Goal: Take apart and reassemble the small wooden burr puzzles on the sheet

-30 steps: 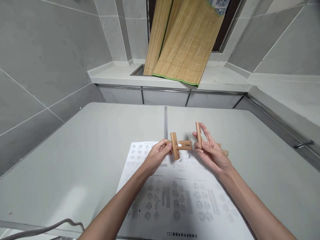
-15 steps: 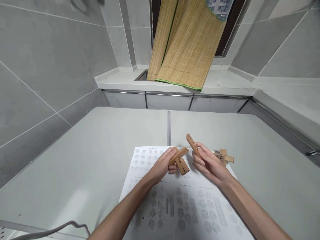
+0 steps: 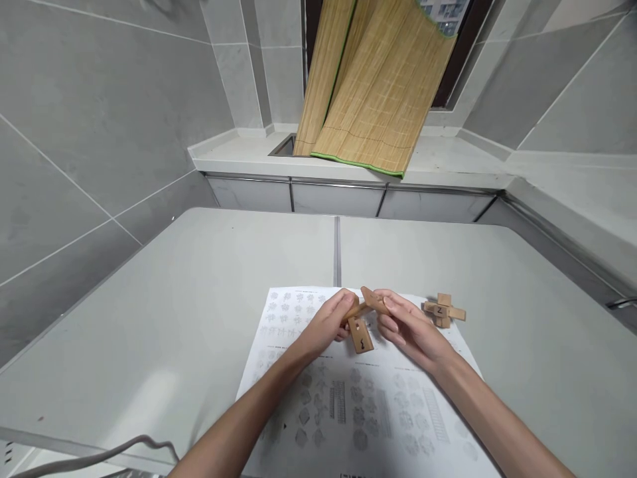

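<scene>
My left hand (image 3: 332,322) is closed on a cluster of wooden puzzle pieces; one piece (image 3: 361,336) with a dark mark and a small hole hangs down from it. Between thumb and fingers, my right hand (image 3: 409,325) pinches another wooden puzzle piece (image 3: 374,301), slanted and up against the left hand's cluster. Whether the pieces interlock there I cannot tell. Under both hands lies a white sheet (image 3: 298,372) printed with rows of small diagrams. Right of my right hand, an assembled wooden cross puzzle (image 3: 442,311) marked like a 2 or Z rests at the sheet's edge.
The pale table (image 3: 239,265) has a grey seam (image 3: 337,252) down its middle. A grey cable (image 3: 99,457) curves at the lower left. Behind the table, a bamboo blind (image 3: 371,99) hangs over a white ledge (image 3: 239,156). Grey tiled walls stand on both sides.
My right hand has brought its wooden piece left and down, against the cluster in my left hand. The cross puzzle at the right is now less covered by my hand.
</scene>
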A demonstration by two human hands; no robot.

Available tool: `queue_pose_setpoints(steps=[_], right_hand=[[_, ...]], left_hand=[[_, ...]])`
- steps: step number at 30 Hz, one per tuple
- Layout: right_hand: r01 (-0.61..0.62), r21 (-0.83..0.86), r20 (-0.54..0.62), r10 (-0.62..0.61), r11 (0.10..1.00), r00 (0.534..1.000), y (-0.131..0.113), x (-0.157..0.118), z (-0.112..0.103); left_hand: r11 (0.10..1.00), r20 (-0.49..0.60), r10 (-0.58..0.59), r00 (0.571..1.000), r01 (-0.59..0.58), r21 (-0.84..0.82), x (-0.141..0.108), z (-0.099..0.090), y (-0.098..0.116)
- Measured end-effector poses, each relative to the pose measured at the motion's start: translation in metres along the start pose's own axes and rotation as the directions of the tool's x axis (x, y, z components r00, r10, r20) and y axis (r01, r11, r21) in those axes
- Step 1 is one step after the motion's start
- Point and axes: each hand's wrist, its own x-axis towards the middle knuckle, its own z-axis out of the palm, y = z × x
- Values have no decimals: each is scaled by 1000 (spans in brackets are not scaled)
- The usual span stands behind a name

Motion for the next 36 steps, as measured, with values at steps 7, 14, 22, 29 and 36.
queue_pose_setpoints(steps=[7,14,22,29,36], right_hand=[[-54,31,30,53,998,998,3,-2,12],[-83,-91,146,96,992,985,14,-3,11],[-63,-159,273,105,985,956,11,-6,7],[-48,-142,323,92,989,942,11,-6,10],[-158,-226,453,247,961,857,7,-9,12]], left_hand=[[997,-33,74,997,-74,4,-2,2,-2],[985,-59,142,988,-147,-92,-1,5,-2],[935,129,23,991,24,-353,-3,0,1],[942,72,22,997,3,-334,-2,-6,3],[937,206,-7,978,78,-341,0,-8,1]])
